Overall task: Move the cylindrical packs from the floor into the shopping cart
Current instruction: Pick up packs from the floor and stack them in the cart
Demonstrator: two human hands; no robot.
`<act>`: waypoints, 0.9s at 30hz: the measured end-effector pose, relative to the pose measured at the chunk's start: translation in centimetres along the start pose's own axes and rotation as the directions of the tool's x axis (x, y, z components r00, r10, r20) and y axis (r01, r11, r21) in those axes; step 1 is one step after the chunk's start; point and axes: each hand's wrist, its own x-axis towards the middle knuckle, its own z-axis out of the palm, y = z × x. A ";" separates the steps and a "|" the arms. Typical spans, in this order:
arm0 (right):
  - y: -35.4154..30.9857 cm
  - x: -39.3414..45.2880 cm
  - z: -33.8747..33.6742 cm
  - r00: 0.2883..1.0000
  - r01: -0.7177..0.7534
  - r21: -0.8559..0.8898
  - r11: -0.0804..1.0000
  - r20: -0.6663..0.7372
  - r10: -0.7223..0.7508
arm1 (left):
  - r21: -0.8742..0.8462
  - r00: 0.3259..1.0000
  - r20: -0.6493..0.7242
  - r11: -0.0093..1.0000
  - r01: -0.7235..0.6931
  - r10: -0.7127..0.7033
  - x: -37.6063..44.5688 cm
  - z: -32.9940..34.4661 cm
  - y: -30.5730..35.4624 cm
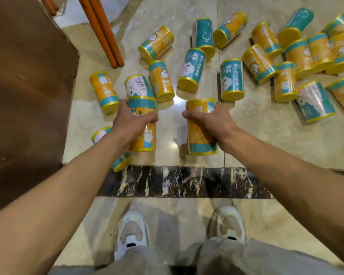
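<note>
- Grey trouser legs (216,259) and two pale sneakers (132,232) sit lowest in view, on the glossy beige floor (266,135).
- Brown wooden furniture (24,96) fills the left side, close beside the left forearm; two orange poles (101,30) lean in at upper left, their ends resting on the floor.
- Across the floor just ahead of the shoes runs a dark marbled strip (187,181).
- Scattered cylindrical packs (191,69), yellow and teal, lie tipped in many directions beyond the hands, thickest at upper right, where several touch or overlap.
- Left hand (134,124) is wrapped over the side of a left pack (144,124), thumb on the right of it, fingers curled round the left; another pack lies touching its far end, and two more peek out beside the left forearm.
- Right hand (207,122) grips a right pack (201,128) from its right side, thumb reaching across its upper front. This pack's teal band points toward the camera, and bare floor separates the two held packs.
</note>
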 end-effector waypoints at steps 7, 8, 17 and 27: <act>-11.9 -14.4 -4.5 0.999 -0.003 0.140 0.990 0.043 -0.003 | -0.133 0.999 0.048 0.991 0.007 0.000 -13.5 -8.0 13.1; -14.8 -17.2 -5.5 0.999 0.010 0.160 0.987 0.048 -0.018 | -0.158 0.999 0.034 0.987 0.009 -0.004 -16.0 -9.4 15.8; -43.0 -42.2 -14.0 0.978 0.181 0.203 0.962 0.063 -0.197 | -0.328 0.988 0.100 0.941 -0.078 0.116 -40.7 -23.0 42.5; -61.4 -58.1 -18.3 0.847 0.470 0.212 0.857 0.164 -0.505 | -0.370 0.916 -0.204 0.838 -0.400 0.347 -57.4 -33.1 57.9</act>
